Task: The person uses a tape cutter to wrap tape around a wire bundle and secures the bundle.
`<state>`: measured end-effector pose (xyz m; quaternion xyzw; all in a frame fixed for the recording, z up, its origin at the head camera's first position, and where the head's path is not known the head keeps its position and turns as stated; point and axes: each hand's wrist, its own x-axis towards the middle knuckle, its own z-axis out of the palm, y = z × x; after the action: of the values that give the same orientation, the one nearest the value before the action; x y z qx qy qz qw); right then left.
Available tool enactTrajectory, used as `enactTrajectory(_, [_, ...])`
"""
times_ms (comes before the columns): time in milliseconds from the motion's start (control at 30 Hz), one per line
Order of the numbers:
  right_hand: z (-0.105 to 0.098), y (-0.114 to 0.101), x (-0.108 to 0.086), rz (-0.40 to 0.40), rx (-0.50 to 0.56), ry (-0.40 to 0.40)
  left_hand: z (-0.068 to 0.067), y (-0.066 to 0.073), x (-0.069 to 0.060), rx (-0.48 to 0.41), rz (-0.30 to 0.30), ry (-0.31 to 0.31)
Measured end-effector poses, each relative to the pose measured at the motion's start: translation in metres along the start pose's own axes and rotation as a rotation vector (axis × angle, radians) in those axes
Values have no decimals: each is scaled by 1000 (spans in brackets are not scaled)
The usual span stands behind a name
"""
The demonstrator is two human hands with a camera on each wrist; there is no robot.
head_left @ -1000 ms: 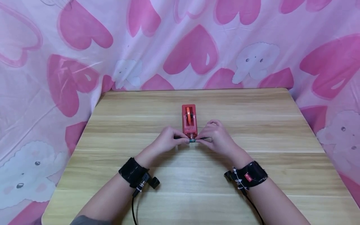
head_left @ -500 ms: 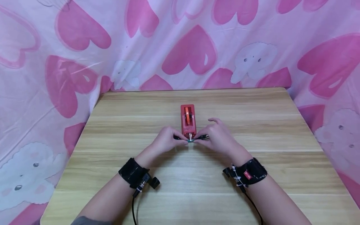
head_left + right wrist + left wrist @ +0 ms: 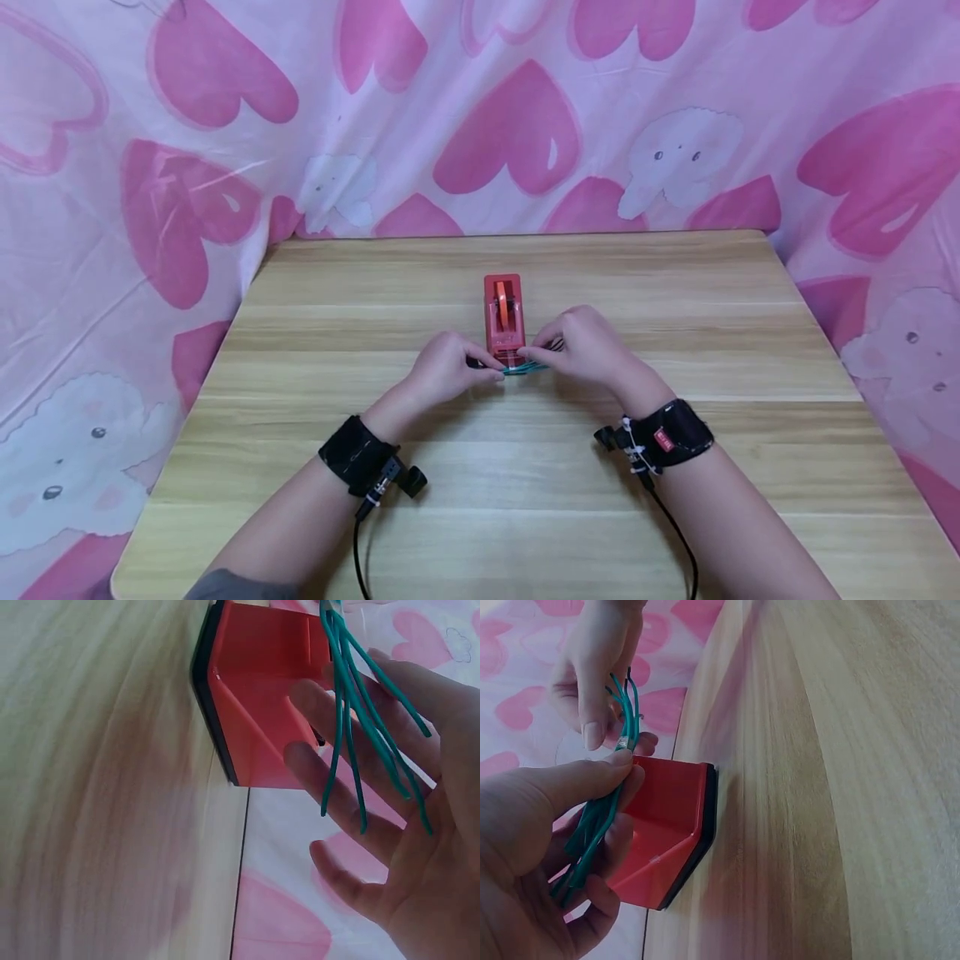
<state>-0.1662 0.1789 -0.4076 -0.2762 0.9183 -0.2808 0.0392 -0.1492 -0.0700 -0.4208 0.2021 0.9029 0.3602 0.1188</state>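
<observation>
Left wrist view: left grip (image 3: 532,825) pinches green wires (image 3: 595,817) mid-length, right grip (image 3: 600,649) spread beside their upper ends

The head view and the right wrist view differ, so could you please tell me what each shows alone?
Only the head view shows the orange roll in the red dispenser, and the black wristbands.

Only the right wrist view shows the palm side of the right hand, the black base under the dispenser, and clearly separate tips of the green wires.

Both share the right hand, the dispenser, the wires, the wooden table and the pink cloth.
</observation>
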Motion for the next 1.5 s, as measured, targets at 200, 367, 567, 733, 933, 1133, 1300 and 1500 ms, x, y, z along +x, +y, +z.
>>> enactTrajectory(200, [-7,2,5,70,113,-98,1,2,1,82,54,30])
enactTrajectory(367, [-6,7,9,65,236,-151,2,2,1,111,89,54])
enactTrajectory(567, [-1,16,8,67,429,-266,2,1,0,94,115,64])
enactTrajectory(733, [3,19,5,92,534,-323,4,-3,0,86,152,88])
enactTrajectory(933, [8,14,0,69,425,-206,5,-5,0,54,138,101])
enactTrajectory(1133, [14,5,-11,-75,165,5,2,-7,1,-23,62,62])
enactTrajectory(1300, [17,0,-14,-221,24,123,-3,-7,2,-54,36,44])
enactTrajectory(1500, [19,-1,-16,-323,-49,187,-5,-9,4,-105,11,18])
